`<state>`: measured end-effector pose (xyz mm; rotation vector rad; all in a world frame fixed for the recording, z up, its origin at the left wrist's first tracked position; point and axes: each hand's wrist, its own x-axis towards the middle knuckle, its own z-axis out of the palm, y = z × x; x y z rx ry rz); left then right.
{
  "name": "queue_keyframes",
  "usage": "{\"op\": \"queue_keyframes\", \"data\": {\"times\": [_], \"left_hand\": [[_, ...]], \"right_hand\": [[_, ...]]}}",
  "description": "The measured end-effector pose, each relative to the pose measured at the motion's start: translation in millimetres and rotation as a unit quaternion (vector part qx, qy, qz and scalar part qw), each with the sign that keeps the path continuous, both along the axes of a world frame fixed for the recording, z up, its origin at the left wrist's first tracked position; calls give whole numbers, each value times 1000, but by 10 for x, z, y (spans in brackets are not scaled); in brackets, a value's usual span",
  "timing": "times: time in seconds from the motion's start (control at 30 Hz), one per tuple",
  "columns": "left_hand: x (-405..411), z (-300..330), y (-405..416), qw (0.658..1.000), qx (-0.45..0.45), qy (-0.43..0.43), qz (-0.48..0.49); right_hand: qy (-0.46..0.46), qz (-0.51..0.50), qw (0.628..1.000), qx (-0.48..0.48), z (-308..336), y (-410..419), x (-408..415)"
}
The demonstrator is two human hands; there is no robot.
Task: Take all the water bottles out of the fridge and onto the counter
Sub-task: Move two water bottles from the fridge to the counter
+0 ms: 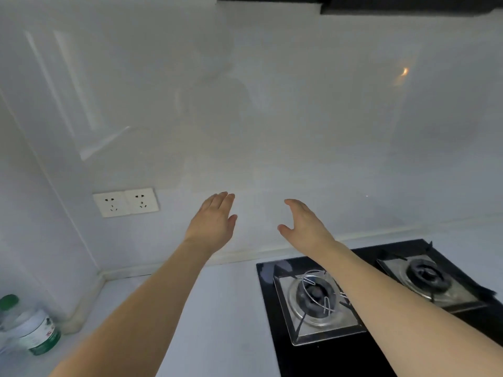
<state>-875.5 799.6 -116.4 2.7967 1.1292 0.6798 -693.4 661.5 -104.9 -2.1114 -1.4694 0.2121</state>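
Note:
A clear water bottle with a green cap and a green-and-white label stands on the pale counter at the lower left edge of the view. My left hand is stretched out in front of the wall with straight fingers and holds nothing. My right hand is raised beside it, fingers relaxed and thumb spread, also holding nothing. Both hands hang in the air well to the right of the bottle. No fridge is in view.
A black gas hob with two burners fills the counter's right side, under my right forearm. A double wall socket sits on the glossy white backsplash at the left. A dark hood edge runs along the top.

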Motion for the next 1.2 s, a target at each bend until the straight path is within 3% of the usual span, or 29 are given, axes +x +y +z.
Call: {"op": "queue_keyframes", "data": {"times": [0.7,1.2], "left_hand": [[2958,159,-2303,971,-3,3,-239],[4658,113,-4285,918,-5,-3,-397]], "right_hand": [[14,-254,967,35,27,-2991,2113],[11,-405,914,11,-78,-5208,3073]]}}
